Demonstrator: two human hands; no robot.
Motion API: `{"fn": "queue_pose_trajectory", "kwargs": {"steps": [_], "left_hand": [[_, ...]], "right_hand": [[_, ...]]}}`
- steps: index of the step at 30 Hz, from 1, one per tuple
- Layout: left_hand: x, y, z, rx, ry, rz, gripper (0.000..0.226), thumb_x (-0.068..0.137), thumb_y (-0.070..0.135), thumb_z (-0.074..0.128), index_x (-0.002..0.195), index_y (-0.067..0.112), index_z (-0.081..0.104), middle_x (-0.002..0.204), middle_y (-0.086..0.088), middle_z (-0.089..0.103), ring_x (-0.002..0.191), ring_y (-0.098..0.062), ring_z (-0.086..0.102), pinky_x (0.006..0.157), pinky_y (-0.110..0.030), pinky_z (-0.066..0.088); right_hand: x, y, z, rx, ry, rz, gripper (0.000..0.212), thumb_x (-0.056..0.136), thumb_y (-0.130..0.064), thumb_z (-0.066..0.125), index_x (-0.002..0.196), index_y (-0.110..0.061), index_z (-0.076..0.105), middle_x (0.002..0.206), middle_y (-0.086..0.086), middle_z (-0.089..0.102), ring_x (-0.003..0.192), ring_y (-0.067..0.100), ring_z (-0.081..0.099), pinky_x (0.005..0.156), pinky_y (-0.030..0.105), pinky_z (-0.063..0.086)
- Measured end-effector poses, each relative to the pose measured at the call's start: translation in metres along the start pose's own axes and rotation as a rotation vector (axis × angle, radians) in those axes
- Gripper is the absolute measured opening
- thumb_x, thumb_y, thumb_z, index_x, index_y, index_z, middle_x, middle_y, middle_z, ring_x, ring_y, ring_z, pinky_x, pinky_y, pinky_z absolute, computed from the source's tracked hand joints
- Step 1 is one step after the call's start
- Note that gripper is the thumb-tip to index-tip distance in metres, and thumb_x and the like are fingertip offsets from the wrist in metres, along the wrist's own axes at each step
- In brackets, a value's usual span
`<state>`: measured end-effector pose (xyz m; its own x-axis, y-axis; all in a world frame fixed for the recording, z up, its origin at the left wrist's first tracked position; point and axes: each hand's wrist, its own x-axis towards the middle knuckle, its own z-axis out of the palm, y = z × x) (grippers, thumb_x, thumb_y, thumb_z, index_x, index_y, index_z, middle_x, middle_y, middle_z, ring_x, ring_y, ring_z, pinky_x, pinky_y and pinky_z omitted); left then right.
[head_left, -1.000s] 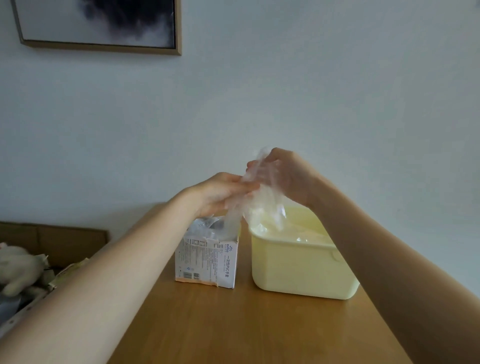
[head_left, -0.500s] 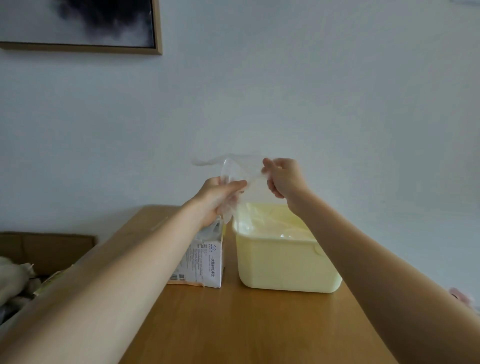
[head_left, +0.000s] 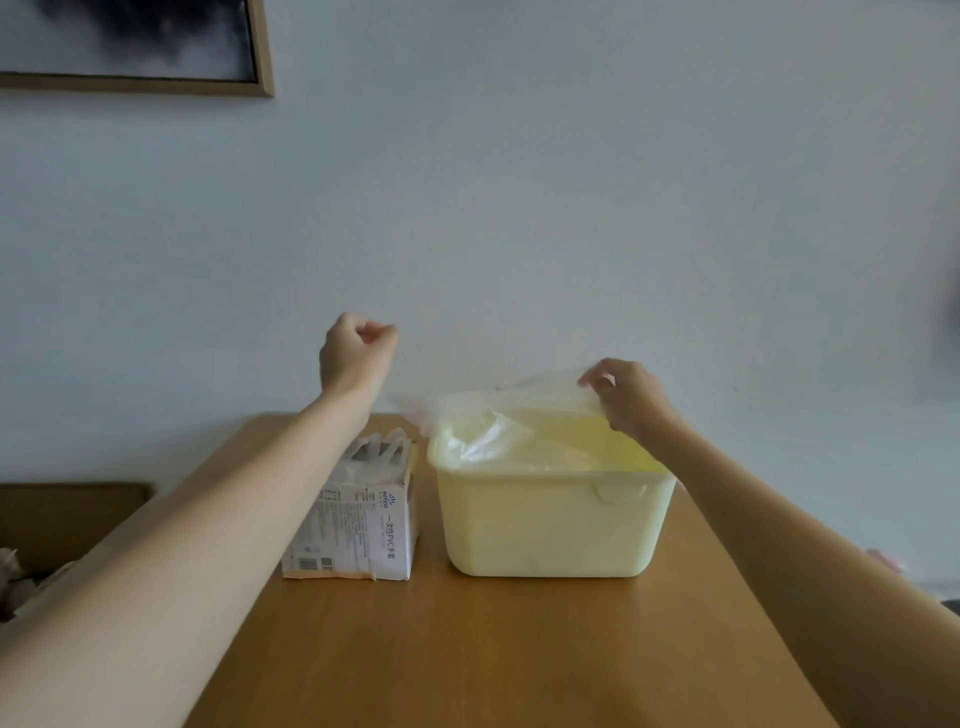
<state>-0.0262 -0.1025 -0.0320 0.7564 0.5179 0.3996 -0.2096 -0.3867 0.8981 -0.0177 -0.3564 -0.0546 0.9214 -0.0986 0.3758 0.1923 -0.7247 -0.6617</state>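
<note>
Spread apart since — left grip (head_left: 358, 348) fisted | right grip (head_left: 631, 395) pinches glove (head_left: 511, 397) over tub (head_left: 545, 474) rim

Only the white carton (head_left: 358, 530) on the bench (head_left: 519, 649), standing at 9 o'clock of the yellow tub (head_left: 550, 525), carries print that can be read. On its front face a line of dark blue characters is turned sideways, so that it runs up and down: "一次性PVC手套". At 12 o'clock of that line is the brand "INTCO", also sideways, with a small sunburst logo beside it. The carton's face toward 9 o'clock is covered in blocks of fine print too small to read. Near that face's 6 o'clock edge are two small dark code patches, which cannot be made out.
</note>
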Motion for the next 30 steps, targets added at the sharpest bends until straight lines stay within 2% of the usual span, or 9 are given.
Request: {"fn": "queue_pose_trajectory", "kwargs": {"steps": [3, 7, 11, 17, 20, 22, 24, 27, 30], "left_hand": [[-0.022, 0.020, 0.026, 0.161, -0.362, 0.340, 0.008, 0.089, 0.017, 0.060, 0.097, 0.016, 0.057, 0.093, 0.002, 0.058, 0.084, -0.015, 0.054, 0.067, -0.023, 0.041], [-0.052, 0.017, 0.064, 0.712, -1.098, 0.218, 0.047, 0.089, 0.030, 0.061, 0.132, 0.018, 0.045, 0.122, -0.003, 0.053, 0.098, -0.019, 0.057, 0.070, -0.024, 0.050], [-0.053, 0.005, 0.078, 1.055, -1.178, 0.187, 0.052, 0.096, 0.018, 0.045, 0.146, 0.022, 0.030, 0.147, -0.008, 0.036, 0.126, -0.026, 0.046, 0.099, -0.032, 0.042], [-0.041, 0.001, 0.086, 1.037, -1.268, 0.052, 0.060, 0.095, 0.020, 0.049, 0.148, 0.026, 0.022, 0.150, -0.007, 0.028, 0.119, -0.023, 0.047, 0.078, -0.021, 0.045], [-0.037, -0.005, 0.092, 1.074, -1.273, 0.060, 0.065, 0.093, 0.026, 0.054, 0.149, 0.029, 0.019, 0.150, -0.006, 0.030, 0.120, -0.022, 0.047, 0.086, -0.024, 0.044], [-0.037, -0.008, 0.095, 1.138, -1.282, 0.093, 0.064, 0.095, 0.026, 0.050, 0.149, 0.032, 0.016, 0.153, -0.002, 0.023, 0.129, -0.023, 0.041, 0.093, -0.029, 0.043], [-0.035, -0.014, 0.099, 1.256, -1.294, 0.140, 0.057, 0.099, 0.023, 0.039, 0.149, 0.033, 0.015, 0.158, 0.003, 0.012, 0.139, -0.025, 0.029, 0.104, -0.034, 0.035], [-0.033, -0.024, 0.103, 1.336, -1.320, 0.074, 0.049, 0.099, 0.033, 0.032, 0.147, 0.035, 0.024, 0.156, 0.005, 0.019, 0.137, -0.024, 0.031, 0.106, -0.037, 0.032], [-0.036, -0.021, 0.101, 1.248, -1.316, 0.044, 0.052, 0.096, 0.036, 0.037, 0.147, 0.032, 0.027, 0.153, 0.004, 0.026, 0.134, -0.023, 0.037, 0.107, -0.039, 0.036]], "right_hand": [[0.001, 0.011, 0.000, -0.129, -0.049, 0.003, 0.029, 0.096, -0.007, 0.037, 0.102, -0.010, 0.065, 0.084, 0.009, 0.059, 0.050, 0.018, 0.047, 0.056, 0.027, 0.042], [-0.001, 0.020, 0.001, -0.409, -0.217, 0.029, 0.022, 0.092, -0.005, 0.037, 0.096, -0.012, 0.058, 0.099, 0.009, 0.060, 0.075, 0.028, 0.058, 0.072, 0.031, 0.048], [-0.010, 0.012, -0.007, -0.805, -0.356, -0.030, 0.028, 0.092, -0.010, 0.045, 0.118, -0.009, 0.053, 0.109, 0.008, 0.058, 0.096, 0.026, 0.058, 0.070, 0.028, 0.038], [-0.008, -0.023, 0.000, -0.917, -0.165, -0.276, 0.034, 0.092, -0.013, 0.051, 0.126, -0.010, 0.043, 0.121, 0.009, 0.055, 0.116, 0.027, 0.049, 0.079, 0.031, 0.042], [-0.005, -0.031, 0.015, -0.733, -0.665, -0.067, 0.061, 0.092, -0.028, 0.059, 0.145, -0.022, 0.029, 0.138, 0.007, 0.044, 0.118, 0.026, 0.053, 0.090, 0.028, 0.046], [-0.004, -0.027, 0.022, -0.839, -0.915, 0.084, 0.068, 0.096, -0.030, 0.051, 0.150, -0.032, 0.011, 0.151, 0.005, 0.030, 0.128, 0.027, 0.044, 0.098, 0.031, 0.041], [-0.001, -0.017, 0.024, -0.933, -0.939, 0.115, 0.055, 0.100, -0.035, 0.039, 0.149, -0.034, 0.015, 0.153, 0.003, 0.027, 0.133, 0.026, 0.038, 0.103, 0.034, 0.036], [0.005, -0.005, 0.027, -0.955, -0.926, 0.086, 0.055, 0.097, -0.051, 0.036, 0.144, -0.022, 0.035, 0.148, 0.005, 0.036, 0.132, 0.026, 0.038, 0.103, 0.033, 0.033], [0.007, -0.001, 0.030, -0.858, -0.958, 0.140, 0.050, 0.098, -0.043, 0.039, 0.146, -0.035, 0.026, 0.151, 0.003, 0.031, 0.132, 0.027, 0.038, 0.101, 0.034, 0.034]]}}
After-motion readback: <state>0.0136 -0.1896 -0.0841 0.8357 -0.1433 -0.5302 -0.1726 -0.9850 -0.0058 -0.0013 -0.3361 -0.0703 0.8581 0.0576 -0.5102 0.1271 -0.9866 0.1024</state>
